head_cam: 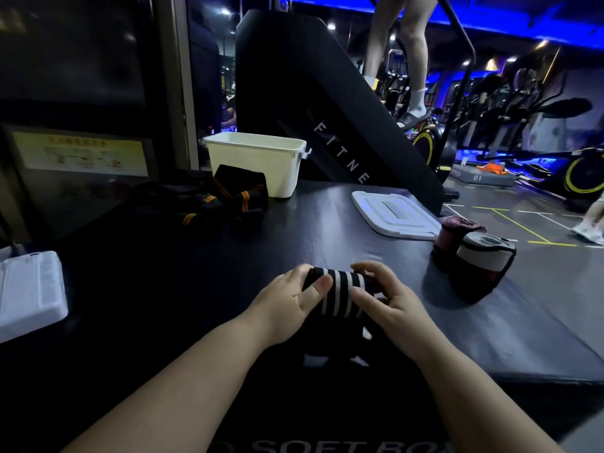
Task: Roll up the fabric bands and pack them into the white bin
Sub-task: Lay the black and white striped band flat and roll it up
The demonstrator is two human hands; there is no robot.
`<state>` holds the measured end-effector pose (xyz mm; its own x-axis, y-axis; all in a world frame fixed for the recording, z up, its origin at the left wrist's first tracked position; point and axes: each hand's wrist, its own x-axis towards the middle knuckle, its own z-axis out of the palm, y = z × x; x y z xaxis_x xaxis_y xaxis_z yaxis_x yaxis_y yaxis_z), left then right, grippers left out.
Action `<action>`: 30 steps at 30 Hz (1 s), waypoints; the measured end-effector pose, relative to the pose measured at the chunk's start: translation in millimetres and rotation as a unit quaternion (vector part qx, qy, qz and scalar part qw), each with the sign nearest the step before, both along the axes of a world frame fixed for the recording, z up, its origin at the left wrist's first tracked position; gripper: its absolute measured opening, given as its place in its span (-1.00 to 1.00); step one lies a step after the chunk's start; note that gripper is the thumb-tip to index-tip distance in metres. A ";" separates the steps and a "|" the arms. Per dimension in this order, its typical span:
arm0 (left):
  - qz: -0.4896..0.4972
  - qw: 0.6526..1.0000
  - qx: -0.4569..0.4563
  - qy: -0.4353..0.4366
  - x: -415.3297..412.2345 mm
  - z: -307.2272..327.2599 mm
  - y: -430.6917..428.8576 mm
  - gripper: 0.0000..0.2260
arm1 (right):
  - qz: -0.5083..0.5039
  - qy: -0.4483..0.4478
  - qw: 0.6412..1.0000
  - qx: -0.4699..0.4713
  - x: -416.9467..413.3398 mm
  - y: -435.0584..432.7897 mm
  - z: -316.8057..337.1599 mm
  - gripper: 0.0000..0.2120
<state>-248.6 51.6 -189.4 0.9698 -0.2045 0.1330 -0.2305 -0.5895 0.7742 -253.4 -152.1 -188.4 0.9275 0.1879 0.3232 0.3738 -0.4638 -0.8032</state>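
Note:
A black fabric band with white stripes (340, 289) lies partly rolled on the dark padded top (228, 256) near me. My left hand (287, 305) grips its left end, thumb over the roll. My right hand (389, 299) holds the right end with curled fingers. The band's loose tail runs toward me between my wrists. The white bin (258, 163) stands open at the far edge. A heap of black bands with orange stripes (222, 199) lies at the bin's left front. Two rolled bands, one dark red (452, 232) and one grey and white (480, 268), sit at the right edge.
The bin's white lid (392, 214) lies flat to the right of the bin. A white foam tray (29, 292) sits at the left edge. Behind the surface rises a black stair machine (327, 109) with a person's legs on it. Exercise bikes stand further right.

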 end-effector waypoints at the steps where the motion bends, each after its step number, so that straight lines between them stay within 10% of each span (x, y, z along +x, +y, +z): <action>1: 0.006 1.000 -0.003 -0.001 0.1 0.2 -0.2 -0.32 | 0.008 0.006 1.000 0.003 -1.0 0.3 0.7 -0.77; 19: 0.043 0.997 0.058 -0.006 -5.5 6.2 -5.1 -0.52 | -0.113 0.028 0.991 -0.070 10.3 5.1 3.9 -0.57; 30: 0.021 0.996 0.079 -0.046 -4.1 2.5 -4.8 -0.46 | -0.099 0.072 0.992 -0.015 16.7 8.7 3.3 -0.90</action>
<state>-252.7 46.8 -186.9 0.9632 -0.1885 0.1918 -0.2685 -0.7129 0.6479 -236.7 -143.3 -185.1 0.9834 0.0049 0.1814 0.1551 -0.5410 -0.8266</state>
